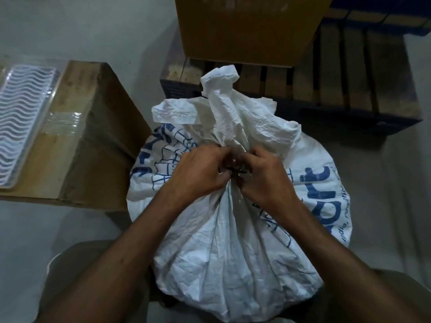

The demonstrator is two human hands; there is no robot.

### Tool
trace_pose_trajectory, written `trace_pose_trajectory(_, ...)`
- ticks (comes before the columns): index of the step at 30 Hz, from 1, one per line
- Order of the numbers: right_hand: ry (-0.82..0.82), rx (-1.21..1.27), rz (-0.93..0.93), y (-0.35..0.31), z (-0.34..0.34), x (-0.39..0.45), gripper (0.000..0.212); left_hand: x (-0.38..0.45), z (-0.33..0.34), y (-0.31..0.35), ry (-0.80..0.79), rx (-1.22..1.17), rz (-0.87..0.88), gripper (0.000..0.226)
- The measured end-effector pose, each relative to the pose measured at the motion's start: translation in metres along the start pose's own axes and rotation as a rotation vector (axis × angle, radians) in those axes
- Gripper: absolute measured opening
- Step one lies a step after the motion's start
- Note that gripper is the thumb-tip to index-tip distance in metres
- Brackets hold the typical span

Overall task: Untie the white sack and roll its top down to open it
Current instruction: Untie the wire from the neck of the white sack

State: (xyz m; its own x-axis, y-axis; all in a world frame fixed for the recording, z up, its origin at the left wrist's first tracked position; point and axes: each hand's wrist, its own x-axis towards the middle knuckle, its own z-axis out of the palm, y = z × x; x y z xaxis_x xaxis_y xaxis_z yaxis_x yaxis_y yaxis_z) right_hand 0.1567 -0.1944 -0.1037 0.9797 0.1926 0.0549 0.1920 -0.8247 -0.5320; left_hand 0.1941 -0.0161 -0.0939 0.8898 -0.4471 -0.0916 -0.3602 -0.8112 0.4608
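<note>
A full white woven sack (221, 241) with blue print stands on the floor between my knees. Its top is gathered into a neck, and the loose crumpled mouth (224, 99) sticks up behind it. A dark tie (236, 170) wraps the neck, mostly hidden by my fingers. My left hand (198, 171) and my right hand (263, 176) meet at the neck, fingers pinched on the tie from either side.
A sealed cardboard box (93, 141) sits to the left with a clear plastic tray (21, 113) on top. A wooden pallet (349, 73) lies behind the sack, carrying a large cardboard box (245, 26). Grey floor (384, 183) lies all around.
</note>
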Motion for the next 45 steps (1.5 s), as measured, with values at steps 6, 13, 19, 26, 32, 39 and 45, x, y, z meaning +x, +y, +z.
trace_pose_trajectory(6,0.114,-0.252,-0.011,-0.004,0.019,-0.012,0.033,-0.003,0.008,-0.01,0.04,-0.082,0.017,0.018)
trace_pose_trajectory(13,0.173,-0.319,-0.011,-0.002,0.032,-0.014,0.036,-0.009,0.013,-0.007,0.133,-0.267,-0.071,0.018)
trace_pose_trajectory(19,0.199,-0.279,0.019,-0.001,0.032,-0.012,0.029,-0.009,0.015,-0.002,0.183,-0.326,-0.061,0.022)
trace_pose_trajectory(26,0.232,-0.306,0.001,0.007,0.037,-0.008,0.03,-0.007,0.014,0.001,0.218,-0.301,-0.012,0.023)
trace_pose_trajectory(32,0.252,-0.251,-0.048,0.011,0.033,-0.011,0.018,-0.003,0.016,0.003,0.164,-0.051,0.047,0.024)
trace_pose_trajectory(39,0.223,0.001,-0.057,0.011,0.015,-0.01,0.019,-0.002,0.018,0.007,0.068,-0.067,-0.005,0.017)
trace_pose_trajectory(45,0.242,0.191,-0.045,0.008,-0.003,-0.009,0.051,-0.006,0.015,0.0,-0.102,-0.272,0.017,0.02)
